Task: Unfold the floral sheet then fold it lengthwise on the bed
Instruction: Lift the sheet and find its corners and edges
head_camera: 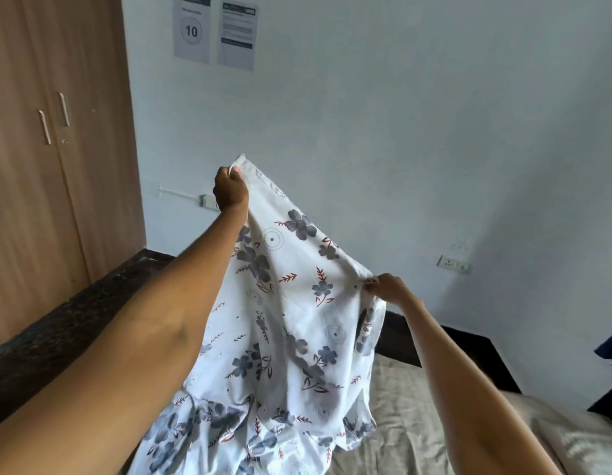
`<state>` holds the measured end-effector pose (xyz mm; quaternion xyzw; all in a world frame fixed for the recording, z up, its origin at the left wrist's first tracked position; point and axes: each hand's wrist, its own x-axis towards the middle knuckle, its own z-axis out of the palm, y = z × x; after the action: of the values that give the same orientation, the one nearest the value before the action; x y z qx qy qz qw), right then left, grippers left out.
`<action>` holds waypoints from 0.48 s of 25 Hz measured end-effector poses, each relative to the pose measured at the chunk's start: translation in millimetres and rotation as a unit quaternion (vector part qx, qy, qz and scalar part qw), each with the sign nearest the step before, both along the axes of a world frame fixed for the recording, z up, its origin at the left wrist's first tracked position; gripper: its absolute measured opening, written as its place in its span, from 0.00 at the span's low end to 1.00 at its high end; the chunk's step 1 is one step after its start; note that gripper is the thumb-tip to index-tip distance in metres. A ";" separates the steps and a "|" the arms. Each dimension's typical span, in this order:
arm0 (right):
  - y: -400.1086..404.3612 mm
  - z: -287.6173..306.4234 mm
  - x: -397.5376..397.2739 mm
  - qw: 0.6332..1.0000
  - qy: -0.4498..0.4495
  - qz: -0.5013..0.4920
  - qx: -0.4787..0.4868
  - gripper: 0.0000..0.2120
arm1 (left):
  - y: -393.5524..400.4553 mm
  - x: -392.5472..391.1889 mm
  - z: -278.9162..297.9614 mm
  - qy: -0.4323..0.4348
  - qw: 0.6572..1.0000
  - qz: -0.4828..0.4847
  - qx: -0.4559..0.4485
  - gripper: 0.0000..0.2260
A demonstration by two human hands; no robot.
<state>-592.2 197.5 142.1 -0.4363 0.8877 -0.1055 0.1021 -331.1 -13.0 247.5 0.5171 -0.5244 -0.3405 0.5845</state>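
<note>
While both hands pinch it, floral sheet (290,320) hangs below fingers (371,286).

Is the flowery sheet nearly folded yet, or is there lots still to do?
Lots still to do. Done so far: the floral sheet is picked up off the bed. In hand: the left hand grips one corner held high, and the right hand pinches the edge lower down, opening it out. The bottom hangs bunched and crumpled on the bed. Left: spread it flat, then fold it lengthwise.

floral sheet (290,337) over bed (417,423), wardrobe (40,166) left, wall papers (215,32) behind
</note>
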 end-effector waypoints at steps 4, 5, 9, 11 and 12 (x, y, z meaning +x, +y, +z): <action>-19.6 32.0 30.8 0.979 -0.072 0.042 -0.187 0.05 | 15.7 -15.5 -24.7 -0.127 0.985 -0.108 -0.039 0.13; -27.5 39.7 36.9 0.976 -0.074 0.080 -0.187 0.04 | 21.3 -23.1 -26.9 -0.158 0.975 -0.149 -0.057 0.14; -37.1 70.7 60.5 0.968 -0.150 0.200 -0.014 0.27 | 38.6 -37.6 -10.7 -0.114 0.957 -0.249 -0.091 0.17; -37.7 87.1 68.7 0.938 -0.261 0.186 -0.132 0.30 | 41.5 -36.4 -5.6 -0.086 0.928 -0.347 -0.101 0.12; -39.3 94.3 72.9 0.915 -0.290 0.186 -0.213 0.26 | 44.1 -36.3 -5.0 -0.073 0.911 -0.395 -0.090 0.08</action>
<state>-519.3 158.2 236.4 -0.5549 0.6789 -0.3927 0.2775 -367.4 31.1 242.5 0.2360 -0.7556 -0.4563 0.4064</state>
